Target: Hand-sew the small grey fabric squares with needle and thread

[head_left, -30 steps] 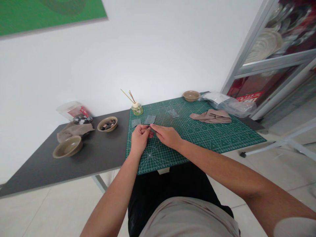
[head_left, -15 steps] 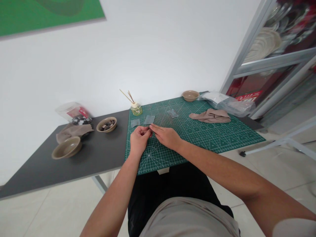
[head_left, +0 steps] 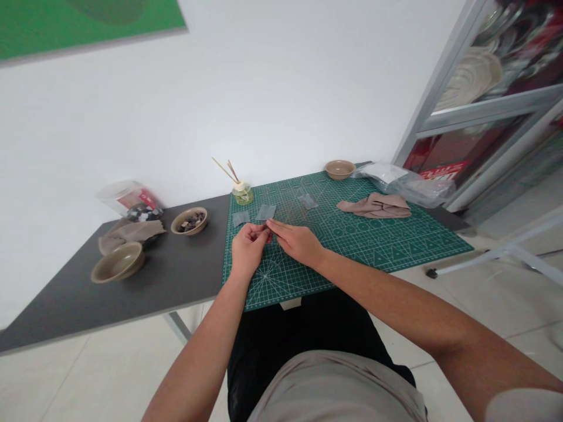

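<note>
Ceramic bowls sit at the left end of the dark bench (head_left: 132,293): an empty tan bowl (head_left: 118,262), then a smaller bowl of dark chips (head_left: 190,221), with a folded beige cloth (head_left: 127,232) and a tipped plastic jar (head_left: 132,199) behind them. Next comes the green cutting mat (head_left: 352,240), with a reed diffuser bottle (head_left: 243,192) at its far left corner and two small grey squares (head_left: 255,215) lying just beyond the hands.

The left hand (head_left: 246,251) is curled, fingertips pinched together on something tiny that is too small to identify. The right hand (head_left: 295,241) lies nearly flat, fingers extended, its fingertips meeting the left ones at the same spot, low over the mat. Whether the right hand grips the bit or only steadies it cannot be told.

This looks like fine fingertip work on a small piece, mid-step; the next move likely calls for a steady pinch and very little travel.

Further right lie a third grey square (head_left: 308,201), another beige cloth (head_left: 376,206), a tan bowl at the mat's far edge (head_left: 339,169) and a clear plastic bag (head_left: 404,181).
</note>
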Tool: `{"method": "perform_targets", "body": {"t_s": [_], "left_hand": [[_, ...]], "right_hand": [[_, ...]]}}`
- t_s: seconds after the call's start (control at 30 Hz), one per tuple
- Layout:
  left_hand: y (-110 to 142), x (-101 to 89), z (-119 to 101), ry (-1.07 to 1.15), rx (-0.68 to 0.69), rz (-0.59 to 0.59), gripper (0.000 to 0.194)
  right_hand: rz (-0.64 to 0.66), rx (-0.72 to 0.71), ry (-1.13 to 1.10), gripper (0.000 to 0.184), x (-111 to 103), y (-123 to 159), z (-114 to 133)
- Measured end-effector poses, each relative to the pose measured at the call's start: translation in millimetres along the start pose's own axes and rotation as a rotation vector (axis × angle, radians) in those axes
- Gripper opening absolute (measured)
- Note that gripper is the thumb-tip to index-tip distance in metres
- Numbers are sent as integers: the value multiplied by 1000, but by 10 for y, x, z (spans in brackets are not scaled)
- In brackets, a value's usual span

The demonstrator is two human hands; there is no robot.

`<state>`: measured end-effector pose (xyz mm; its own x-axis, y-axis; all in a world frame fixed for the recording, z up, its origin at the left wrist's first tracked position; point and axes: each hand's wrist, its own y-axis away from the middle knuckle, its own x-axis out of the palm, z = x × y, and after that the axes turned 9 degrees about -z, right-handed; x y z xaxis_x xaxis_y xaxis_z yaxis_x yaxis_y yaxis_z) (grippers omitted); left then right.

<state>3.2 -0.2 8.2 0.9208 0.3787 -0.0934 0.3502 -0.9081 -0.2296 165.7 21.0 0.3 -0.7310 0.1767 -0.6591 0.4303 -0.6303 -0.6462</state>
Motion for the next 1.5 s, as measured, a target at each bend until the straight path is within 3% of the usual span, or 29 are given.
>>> {"method": "perform_targets", "body": {"t_s": [0.17,0.33,0.6,0.87,1.07,1.3,1.5], "left_hand": [[-6,-10,-2,29,17,42,18],[-12,-32,17,-91,97,54,18],[-22,-11,67,51,49,70,19],[-13,-30,57,-135,130,24,20],[-28,-28,100,-89,78,31,17],[-22,-27,83,-127,100,33,16],[-18,-22,82,-56,84,33,16]], "right_hand": [[14,-28,34,50,-25,7,36],[75,-63,88,48,-34,7,80],[-24,15,-35,53,4,2,-18],[37,-51,21,51,-12,6,18],[2,9,-13,55,-7,0,2],[31,-53,14,52,-22,4,21],[-9,-4,-38,53,-17,2,0]]}}
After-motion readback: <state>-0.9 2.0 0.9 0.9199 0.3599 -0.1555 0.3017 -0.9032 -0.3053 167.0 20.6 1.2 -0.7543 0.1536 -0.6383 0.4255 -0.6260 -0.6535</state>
